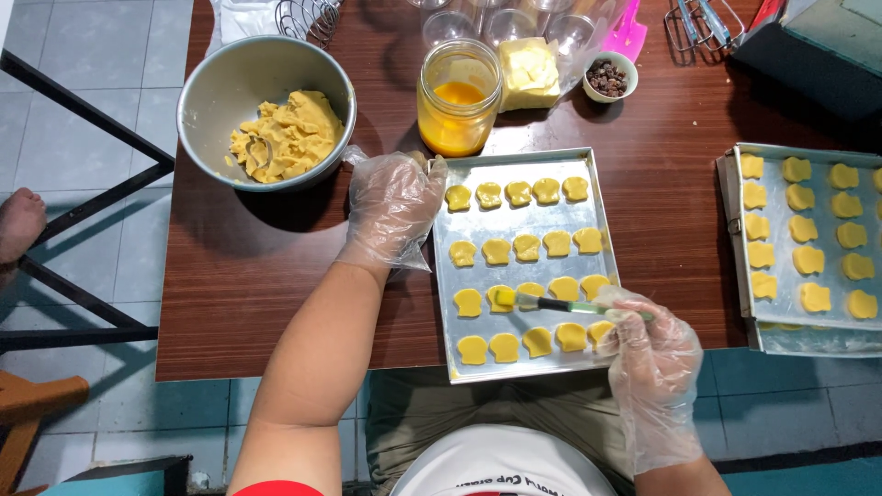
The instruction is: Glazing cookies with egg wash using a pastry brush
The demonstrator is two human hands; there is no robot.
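Observation:
A silver baking tray (602, 230) on the brown table holds several rows of yellow cut-out dough pieces (526, 247). My left hand (390, 207), in a clear plastic glove, rests on the tray's left rim and top corner. My right hand (648, 354), also gloved, grips a small green-handled brush (551, 303) whose tip touches a dough piece (501, 298) in the third row. A glass jar of orange-yellow liquid (457, 99) stands just beyond the tray.
A metal bowl (213, 92) with leftover dough and a spoon sits far left. A butter block (530, 72), a small bowl of raisins (608, 77), clear cups and whisks line the far edge. A second tray of dough pieces (774, 248) lies right.

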